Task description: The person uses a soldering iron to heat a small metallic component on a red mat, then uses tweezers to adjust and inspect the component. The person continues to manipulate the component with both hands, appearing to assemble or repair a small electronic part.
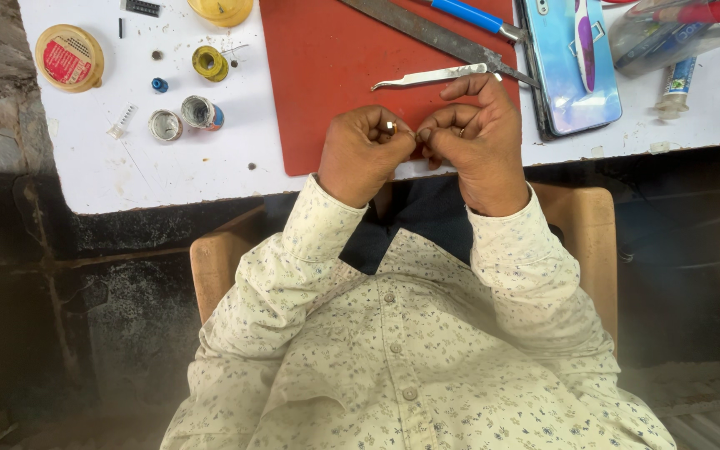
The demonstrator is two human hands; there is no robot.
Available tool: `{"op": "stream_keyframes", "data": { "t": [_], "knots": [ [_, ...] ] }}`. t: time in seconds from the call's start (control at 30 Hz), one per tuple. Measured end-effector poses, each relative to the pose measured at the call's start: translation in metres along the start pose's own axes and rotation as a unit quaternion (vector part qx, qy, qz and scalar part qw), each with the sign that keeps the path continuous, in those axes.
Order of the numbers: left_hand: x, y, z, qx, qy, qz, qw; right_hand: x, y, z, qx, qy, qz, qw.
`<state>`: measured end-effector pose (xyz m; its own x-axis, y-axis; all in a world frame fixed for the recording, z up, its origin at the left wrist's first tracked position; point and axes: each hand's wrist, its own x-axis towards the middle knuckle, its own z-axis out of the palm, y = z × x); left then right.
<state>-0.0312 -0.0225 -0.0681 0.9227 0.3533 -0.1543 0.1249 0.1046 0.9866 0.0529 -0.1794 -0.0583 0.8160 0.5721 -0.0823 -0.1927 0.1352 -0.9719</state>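
Note:
My left hand (362,152) and my right hand (474,133) meet at the near edge of a red mat (318,75) on a white table (127,167). Both are curled, fingertips touching. A small shiny metal part (390,127) is pinched in my left fingers, and my right fingertips press against it. What the part is cannot be made out. Curved steel tweezers (431,77) lie on the mat just beyond my hands.
A phone (562,67) lies face down at the right, with a blue-handled tool (468,15) and a long metal blade (427,33) beside it. Small tins (185,117), a yellow solder reel (210,63) and a round yellow tin (69,57) sit at the left. Tubes (677,79) lie far right.

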Motion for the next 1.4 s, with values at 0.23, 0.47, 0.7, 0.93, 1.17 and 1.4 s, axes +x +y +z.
{"op": "stream_keyframes", "data": {
  "t": [0.23,0.47,0.7,0.93,1.17,1.4],
  "knots": [
    [0.001,-0.002,-0.002,-0.016,-0.012,-0.005,1.000,-0.002,-0.002,0.002,-0.005,0.005,-0.003,1.000],
    [0.001,-0.003,-0.001,-0.022,-0.011,-0.005,1.000,-0.004,-0.001,0.000,-0.040,0.010,-0.025,0.999],
    [0.001,-0.001,-0.001,-0.036,-0.018,-0.007,0.999,-0.018,-0.013,0.003,-0.322,-0.019,-0.240,0.916],
    [-0.001,0.001,0.002,-0.016,-0.014,0.002,1.000,-0.016,-0.018,0.005,-0.420,-0.029,-0.306,0.854],
    [0.000,0.001,0.001,-0.015,-0.017,0.000,1.000,-0.014,-0.016,0.004,-0.403,-0.044,-0.303,0.863],
    [0.000,0.000,0.001,-0.004,-0.015,0.004,1.000,-0.014,-0.017,0.004,-0.411,-0.037,-0.303,0.859]
  ]
}}
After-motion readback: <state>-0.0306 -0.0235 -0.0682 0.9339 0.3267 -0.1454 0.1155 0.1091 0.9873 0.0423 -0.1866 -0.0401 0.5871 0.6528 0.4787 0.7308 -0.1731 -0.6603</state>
